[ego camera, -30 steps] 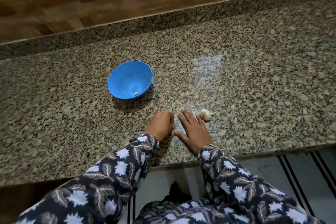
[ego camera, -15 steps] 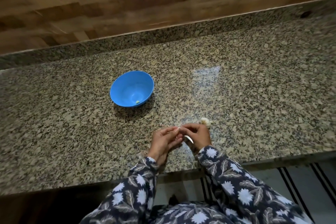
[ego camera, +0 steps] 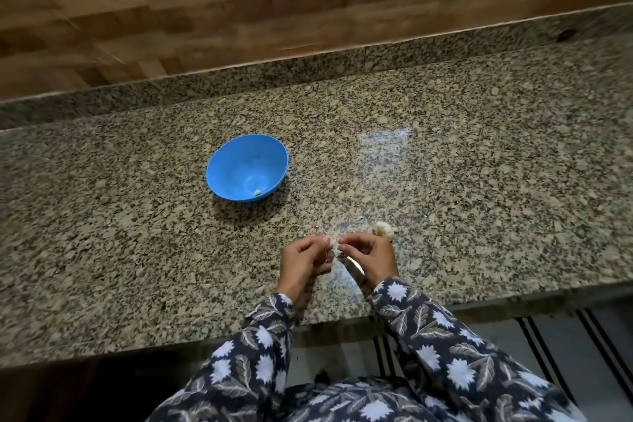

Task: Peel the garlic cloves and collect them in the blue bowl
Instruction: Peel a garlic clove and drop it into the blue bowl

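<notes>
Left hand (ego camera: 303, 264) and right hand (ego camera: 371, 260) pinch one garlic clove (ego camera: 334, 247) — mostly hidden — by the worktop's (ego camera: 137, 250) front edge; one bulb (ego camera: 383, 229) beside; one peeled clove (ego camera: 257, 192) in one blue bowl (ego camera: 226, 164).

Clove (ego camera: 334, 248) mostly hidden by right hand (ego camera: 371, 257); speck (ego camera: 257, 192) — too small to tell.

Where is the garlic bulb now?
Head view: the garlic bulb lies on the counter just beyond the right hand, right of the blue bowl.

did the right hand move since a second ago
Yes. The right hand lay flat with its fingertips level with the garlic bulb. Now its fingers have curled back, away from the bulb, pinching a garlic clove together with the left hand.
</notes>
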{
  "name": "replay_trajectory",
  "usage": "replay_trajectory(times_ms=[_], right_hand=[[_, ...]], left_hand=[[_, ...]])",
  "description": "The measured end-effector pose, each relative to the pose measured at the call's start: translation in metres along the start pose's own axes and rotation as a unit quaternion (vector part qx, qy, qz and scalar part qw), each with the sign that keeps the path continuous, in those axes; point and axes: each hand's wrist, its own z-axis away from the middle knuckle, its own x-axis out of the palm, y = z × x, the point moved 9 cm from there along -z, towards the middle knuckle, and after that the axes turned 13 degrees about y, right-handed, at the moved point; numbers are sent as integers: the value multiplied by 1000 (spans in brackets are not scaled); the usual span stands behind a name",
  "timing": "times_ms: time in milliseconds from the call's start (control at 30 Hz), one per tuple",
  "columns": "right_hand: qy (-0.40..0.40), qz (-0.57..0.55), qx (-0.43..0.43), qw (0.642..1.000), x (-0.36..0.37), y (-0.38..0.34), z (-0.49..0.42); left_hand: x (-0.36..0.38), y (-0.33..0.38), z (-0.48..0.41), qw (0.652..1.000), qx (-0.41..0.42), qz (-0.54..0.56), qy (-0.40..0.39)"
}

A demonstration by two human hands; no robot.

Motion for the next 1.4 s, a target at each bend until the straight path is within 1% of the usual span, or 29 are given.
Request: replay_trajectory(times_ms=[133, 233, 367, 467, 533, 600, 667, 733, 833, 900, 933, 1000, 1100, 1133, 1233, 1333, 1400], right_hand=[[-6, -15, -5, 1000, 3, -4, 4], [-6, -29, -3, 1000, 3, -5, 6], [-1, -4, -9, 1000, 0, -1, 6], [5, 20, -20, 1000, -2, -1, 6], [8, 31, -31, 999, -2, -2, 7], [10, 35, -32, 999, -3, -3, 7], [9, 30, -24, 999, -4, -3, 7], [13, 38, -26, 999, -5, -4, 6], [15, 80, -53, 995, -6, -6, 7], [16, 122, -85, 989, -6, -9, 9], [17, 151, -104, 983, -7, -12, 10], [19, 209, -149, 966, -8, -18, 12], [23, 265, -205, 942, -7, -23, 14], [26, 272, -217, 937, -7, -22, 14], [42, 278, -241, 929, -4, -18, 14], [39, 294, -250, 922, 0, -12, 17], [35, 298, -270, 915, 3, -10, 22]], left_hand=[[1, -4, 5, 1000, -20, 1, -11], [6, -6, 10, 999, -32, 31, -9], [5, -6, 11, 999, -21, 39, -2], [5, 2, 7, 997, 55, -47, -13], [8, 6, 5, 987, 104, -122, -20], [10, 9, 5, 973, 142, -181, -18], [9, 12, 6, 966, 159, -204, 1], [7, 9, 5, 979, 129, -158, 16], [1, 5, 5, 993, 73, -84, 37], [-6, 5, 3, 994, 67, -75, 48], [-11, 7, 2, 992, 74, -88, 58], [-22, 13, -2, 979, 112, -150, 85], [-34, 28, -2, 932, 202, -280, 109], [-35, 31, -2, 918, 223, -307, 111], [-37, 39, 0, 892, 259, -352, 111], [-32, 45, -2, 868, 282, -397, 101], [-27, 45, -4, 845, 288, -441, 88]])
